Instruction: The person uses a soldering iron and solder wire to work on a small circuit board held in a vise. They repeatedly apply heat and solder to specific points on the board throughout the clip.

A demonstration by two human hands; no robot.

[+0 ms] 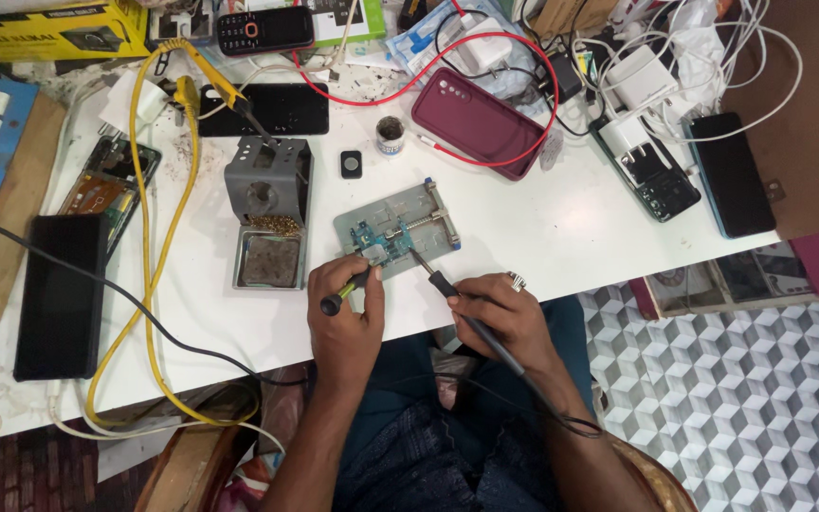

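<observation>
Left hand (345,318) gripping a black-handled tool (345,290), right hand (507,318) holding a soldering iron (443,284) tip-down on a small circuit board (383,242) clamped in a metal holder (398,225), beside a grey iron stand (270,210).

Both forearms are bare, with no sleeves in view; the right hand (504,318) wears a silver metal ring (518,281) on one finger (near the knuckle); the lap shows dark teal cloth (409,374) above dark blue patterned fabric (428,455).

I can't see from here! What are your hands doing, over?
Left hand grips tweezers. Right hand grips soldering iron, tip on circuit board in holder. Nothing blocking.
</observation>
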